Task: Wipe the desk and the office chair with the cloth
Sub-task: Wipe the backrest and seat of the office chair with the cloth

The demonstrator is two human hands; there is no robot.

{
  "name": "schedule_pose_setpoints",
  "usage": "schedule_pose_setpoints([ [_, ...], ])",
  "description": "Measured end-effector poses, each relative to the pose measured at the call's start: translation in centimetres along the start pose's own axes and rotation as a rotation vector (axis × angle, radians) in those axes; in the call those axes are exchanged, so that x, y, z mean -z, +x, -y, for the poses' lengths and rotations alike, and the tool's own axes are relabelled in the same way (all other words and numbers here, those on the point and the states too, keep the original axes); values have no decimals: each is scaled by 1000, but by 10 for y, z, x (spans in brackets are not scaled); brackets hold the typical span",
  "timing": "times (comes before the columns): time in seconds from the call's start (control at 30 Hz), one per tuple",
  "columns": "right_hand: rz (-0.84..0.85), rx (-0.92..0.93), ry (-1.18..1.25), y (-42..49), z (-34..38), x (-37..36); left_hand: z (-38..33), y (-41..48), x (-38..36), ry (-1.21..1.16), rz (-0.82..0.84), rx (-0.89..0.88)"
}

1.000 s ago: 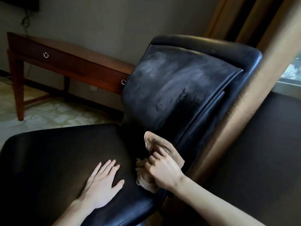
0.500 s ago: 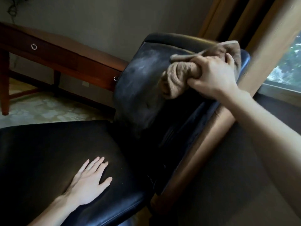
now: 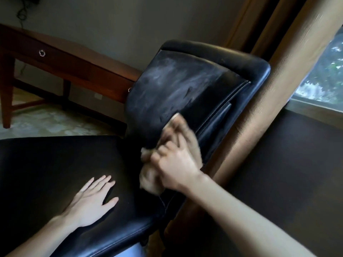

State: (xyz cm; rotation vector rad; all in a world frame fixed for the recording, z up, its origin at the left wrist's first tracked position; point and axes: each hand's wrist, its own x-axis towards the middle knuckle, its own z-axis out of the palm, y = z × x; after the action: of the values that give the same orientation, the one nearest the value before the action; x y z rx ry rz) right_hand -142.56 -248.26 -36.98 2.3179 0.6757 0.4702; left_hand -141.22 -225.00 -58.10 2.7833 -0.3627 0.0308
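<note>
The black leather office chair [image 3: 55,169] fills the foreground, its seat low left and its dusty, smeared backrest [image 3: 178,86] rising at centre. My right hand [image 3: 176,164] grips a bunched beige cloth [image 3: 148,179] and presses it against the lower backrest, near the seam with the seat. The cloth is blurred. Fingers straight, my left hand [image 3: 92,201] lies flat on the seat. The brown wooden desk [image 3: 74,58] stands behind the chair at the upper left.
A tan curtain [image 3: 259,112] hangs right behind the backrest, beside a window [image 3: 326,71] at the far right. A dark surface [image 3: 287,173] lies below the window. Pale patterned floor [image 3: 46,123] shows under the desk.
My right hand has swept the cloth from the top of the backrest down to its base. A second ago it was also low there. My left hand stays flat on the seat.
</note>
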Motion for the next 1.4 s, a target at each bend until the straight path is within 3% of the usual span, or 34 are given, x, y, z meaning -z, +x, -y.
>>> schedule_pose_setpoints([
  [0.07, 258, 124, -103, -10, 17, -11, 3, -1, -2, -6, -6, 0],
  [0.1, 248, 10, -36, -9, 11, -13, 4, -1, -3, -7, -8, 2],
  [0.13, 124, -77, -8, -6, -2, -12, 4, 0, -1, -26, -15, 5],
  [0.2, -51, 21, 222, -13, -24, -6, -2, 4, 10, -93, -39, 12],
  [0.27, -337, 0, 108, -1, -54, 19, -18, 15, 39, -183, -118, 20],
  [0.3, -391, -51, 56, 2, -74, 35, -29, 24, 59, -238, -190, 14],
  [0.43, -457, -322, 9, 12, -166, 87, -102, 63, 142, -456, -557, -130],
  [0.53, -445, -365, 127, 8, -211, 91, -157, 78, 175, -434, -615, -278],
  [0.77, -773, -352, 424, 7, -152, 25, -187, 94, 139, -426, -503, -322],
  [0.93, -892, -293, 726, 7, -62, -30, -173, 90, 123, -391, -527, -316],
  [1.07, -957, -292, 924, 0, -23, -59, -154, 84, 109, -294, -336, -292],
  [1.13, -970, -298, 971, -5, -20, -66, -149, 83, 96, -362, -436, -251],
  [1.23, -1085, -242, 930, -13, -29, -67, -152, 77, 107, -589, -592, -210],
  [1.33, -1220, -155, 754, -17, -63, -46, -148, 81, 124, -505, -701, -445],
  [1.4, -1245, -192, 569, -13, -96, -26, -146, 90, 135, -470, -686, -447],
])
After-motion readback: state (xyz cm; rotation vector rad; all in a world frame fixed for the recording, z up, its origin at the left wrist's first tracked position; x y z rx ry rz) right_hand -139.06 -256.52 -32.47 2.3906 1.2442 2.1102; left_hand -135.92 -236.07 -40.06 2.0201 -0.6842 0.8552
